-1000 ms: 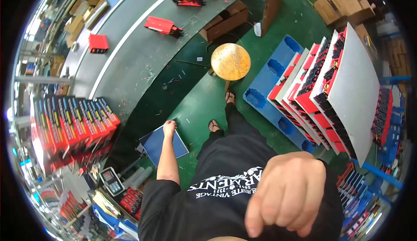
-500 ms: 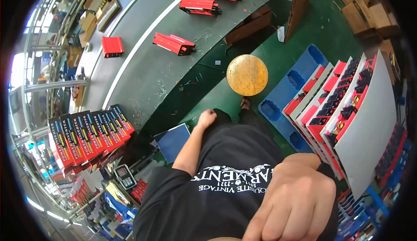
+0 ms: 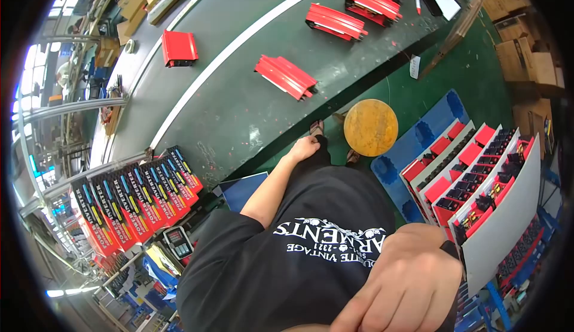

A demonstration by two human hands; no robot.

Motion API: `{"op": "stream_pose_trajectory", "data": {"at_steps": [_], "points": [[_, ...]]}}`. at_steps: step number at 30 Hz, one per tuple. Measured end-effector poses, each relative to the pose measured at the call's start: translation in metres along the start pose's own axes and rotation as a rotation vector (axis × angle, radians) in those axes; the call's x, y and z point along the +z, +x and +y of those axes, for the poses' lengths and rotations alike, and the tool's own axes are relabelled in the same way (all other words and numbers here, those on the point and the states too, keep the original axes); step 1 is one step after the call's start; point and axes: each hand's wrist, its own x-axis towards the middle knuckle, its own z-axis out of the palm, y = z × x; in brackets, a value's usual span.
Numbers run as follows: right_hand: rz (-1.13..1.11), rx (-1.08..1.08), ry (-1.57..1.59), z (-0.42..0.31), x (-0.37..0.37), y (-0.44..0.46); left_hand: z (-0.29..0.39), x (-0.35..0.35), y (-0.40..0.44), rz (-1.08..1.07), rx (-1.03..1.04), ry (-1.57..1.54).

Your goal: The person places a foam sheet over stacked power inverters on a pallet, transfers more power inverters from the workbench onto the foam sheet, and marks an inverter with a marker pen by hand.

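My left hand [image 3: 305, 148] is closed in front of my dark trouser leg, near the edge of the dark green workbench [image 3: 233, 119]. What it holds, if anything, is hidden. Close to the camera at the lower right, my right hand [image 3: 406, 284] is held before my black shirt [image 3: 239, 284] with its fingers curled down; its fingertips and anything in them are out of sight. A red casing [image 3: 286, 76] lies on the bench beyond my left hand. Another red casing [image 3: 179, 48] rests farther left, and several more stand at the upper right.
A round stool [image 3: 371, 127] stands beside the bench. To its right, a blue pallet [image 3: 391, 173] bears stacked layers of red and black parts between pale boards [image 3: 499, 236]. Printed inverter boxes [image 3: 134, 203] stand at the left. Cardboard boxes [image 3: 508, 0] are at the upper right.
The view has shifted nearer the bench, and the stool and pallet appear farther right and lower. My left hand has moved right and up in view; my right hand stays near the camera.
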Motion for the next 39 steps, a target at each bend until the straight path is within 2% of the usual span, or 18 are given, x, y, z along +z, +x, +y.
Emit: {"op": "stream_pose_trajectory", "data": {"at_steps": [3, 7, 9, 12, 14, 15, 16, 20, 23, 25, 26, 27, 29, 30, 32, 35, 37, 39], "points": [[-0.002, 0.053, 0.022, 0.020, -0.023, 0.025, 0.006, -0.061, 0.003, -0.140, 0.039, -0.384], [0.038, 0.005, -0.027, 0.039, -0.058, 0.054, 0.003, -0.131, 0.011, 0.279, 0.038, -0.918], [0.033, 0.005, -0.039, 0.043, -0.073, 0.058, 0.024, -0.167, 0.016, 0.397, 0.060, -1.064], [0.228, -0.105, -0.231, 0.053, -0.088, 0.046, 0.051, -0.189, 0.047, 0.138, 0.185, -1.418], [0.470, -0.132, -0.340, 0.061, -0.083, 0.034, 0.061, -0.170, 0.076, 0.353, 0.252, -1.298], [0.622, -0.118, -0.395, 0.062, -0.082, 0.031, 0.069, -0.173, 0.079, 0.321, 0.249, -1.341], [0.518, 0.018, -0.451, 0.052, -0.096, 0.025, 0.077, -0.171, 0.085, 0.362, 0.277, -1.302], [0.471, 0.063, -0.455, 0.077, -0.116, 0.027, 0.112, -0.162, 0.123, 0.428, 0.293, -1.229], [0.435, 0.162, -0.504, 0.100, -0.130, 0.040, 0.139, -0.164, 0.138, 0.455, 0.177, -0.973], [0.283, 0.298, -0.915, 0.107, -0.131, 0.066, 0.132, -0.159, 0.170, 0.355, 0.273, -1.027], [0.106, 0.389, -1.236, 0.102, -0.127, 0.088, 0.128, -0.184, 0.162, 0.278, 0.257, -0.977], [0.017, 0.344, -1.636, 0.108, -0.117, 0.098, 0.123, -0.193, 0.162, 0.611, 0.193, -0.772], [-0.348, 0.206, -2.109, 0.103, -0.101, 0.122, 0.101, -0.255, 0.123, 0.917, 0.295, -0.689], [-0.442, 0.179, -2.130, 0.103, -0.093, 0.129, 0.097, -0.297, 0.106, 1.067, 0.541, -0.816], [-0.545, 0.170, -2.061, 0.103, -0.080, 0.140, 0.041, -0.359, 0.125, 1.502, 0.416, -0.719], [-0.624, 0.193, -1.952, 0.105, -0.081, 0.152, -0.052, -0.458, 0.159, 1.741, -0.031, -0.169], [-0.622, 0.223, -1.922, 0.108, -0.089, 0.153, -0.075, -0.502, 0.176, 1.710, -0.095, -0.035], [-0.563, 0.247, -1.935, 0.112, -0.092, 0.148, -0.069, -0.522, 0.175, 1.406, -0.141, -0.141]]}}
